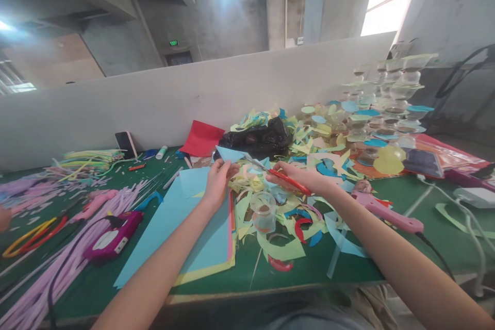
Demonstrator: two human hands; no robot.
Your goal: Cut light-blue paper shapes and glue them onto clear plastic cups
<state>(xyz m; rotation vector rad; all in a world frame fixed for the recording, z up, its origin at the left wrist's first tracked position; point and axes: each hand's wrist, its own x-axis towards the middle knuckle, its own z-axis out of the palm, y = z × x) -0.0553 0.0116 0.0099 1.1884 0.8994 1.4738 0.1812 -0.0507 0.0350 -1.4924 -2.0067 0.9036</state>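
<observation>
My left hand (218, 177) pinches a small piece of light blue paper (230, 154) above the table. My right hand (297, 176) grips red-handled scissors (288, 180) whose blades point left toward that blue piece. Below the hands lies a stack of blue, pink and yellow paper sheets (193, 237). A small clear jar (264, 212) stands among curled paper scraps (286, 227) just under my right hand.
A pink glue gun (386, 211) lies right of my right arm, another (95, 205) at the left. A magenta tape measure (112, 237), purple strips (34, 294), a black bag (257, 139), red paper (201, 138), a phone (126, 144) and stacked clear cups (382, 108) crowd the green table (425, 247).
</observation>
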